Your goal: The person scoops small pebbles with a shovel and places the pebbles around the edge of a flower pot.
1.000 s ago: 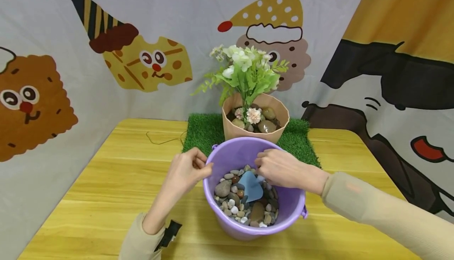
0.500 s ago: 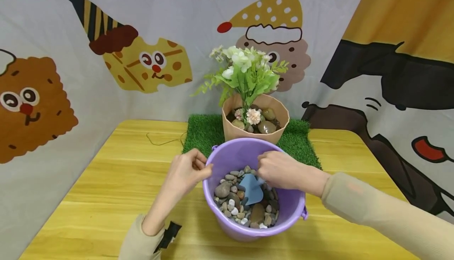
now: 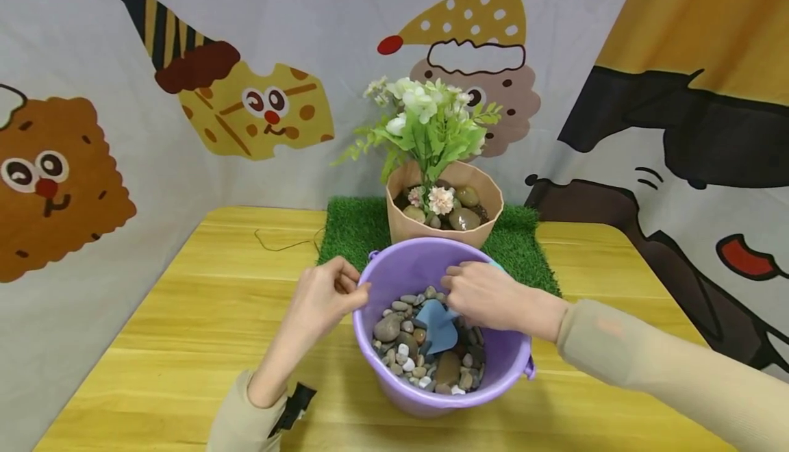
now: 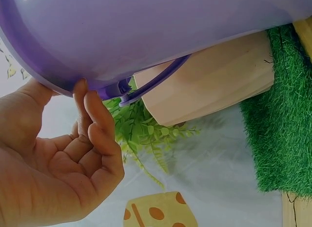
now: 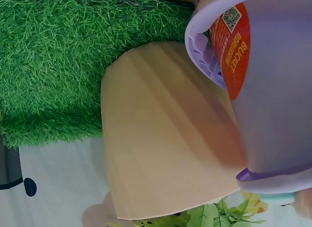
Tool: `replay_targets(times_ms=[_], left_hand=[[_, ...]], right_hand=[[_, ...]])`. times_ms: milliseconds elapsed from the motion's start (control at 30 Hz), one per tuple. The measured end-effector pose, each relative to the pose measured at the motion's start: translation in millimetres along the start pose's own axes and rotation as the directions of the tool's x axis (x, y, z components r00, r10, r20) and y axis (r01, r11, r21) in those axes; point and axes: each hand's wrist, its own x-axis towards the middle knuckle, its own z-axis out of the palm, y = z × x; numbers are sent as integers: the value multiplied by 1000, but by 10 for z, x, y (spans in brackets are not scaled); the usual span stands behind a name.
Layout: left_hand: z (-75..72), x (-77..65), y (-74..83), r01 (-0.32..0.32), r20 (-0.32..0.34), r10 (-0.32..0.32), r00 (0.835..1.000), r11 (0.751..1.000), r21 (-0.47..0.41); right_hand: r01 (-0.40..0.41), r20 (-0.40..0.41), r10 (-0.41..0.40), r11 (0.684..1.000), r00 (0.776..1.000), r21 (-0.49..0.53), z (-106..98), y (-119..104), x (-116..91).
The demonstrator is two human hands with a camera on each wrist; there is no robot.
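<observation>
A purple bucket (image 3: pixel 403 267) stands on the table with several mixed pebbles (image 3: pixel 387 329) in it. At its left rim my left hand (image 3: pixel 327 301) pinches the edge between thumb and fingers; the left wrist view shows those fingers (image 4: pixel 82 92) against the outer wall near the handle joint. My right hand (image 3: pixel 493 298) reaches over the right rim and grips a small blue hand shovel (image 3: pixel 440 332) by its handle, mostly hidden under the hand. The shovel's blade rests among the pebbles. A teal handle end (image 5: pixel 275 198) shows past the rim in the right wrist view.
Behind the bucket, a peach planter (image 3: pixel 444 234) with white flowers (image 3: pixel 425 103) and stones stands on a green artificial-grass mat (image 3: pixel 351 229). A thin dark wire (image 3: pixel 280 246) lies on the wooden table (image 3: pixel 185 315). A cartoon-printed cloth (image 3: pixel 296 14) hangs behind.
The right hand has shifted slightly back and forth inside the bucket, and the shovel's blade with it. A teal bit of handle now shows beyond that hand. The left hand stays on the rim.
</observation>
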Motion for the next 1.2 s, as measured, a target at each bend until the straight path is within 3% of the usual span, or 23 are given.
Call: replay_targets(times_ms=[233,533,800,1200], left_hand=[[-5,-4,1,-1,-5,1,1000,1000,3],[-8,-17,0,6,-2,-6,1000,1000,7],[-21,-18,7,1,0,-1,1000,1000,2],[-16,-8,6,10,0,-10,1000,1000,8]], right_hand=[[14,-19,-12,991,1000,133,3,-7,-23],[74,-66,-63,982,996,176,3,22,-33],[104,-165,-45,924,985,369,-68,82,-14],[70,-175,2,912,985,405,-116,166,-82]])
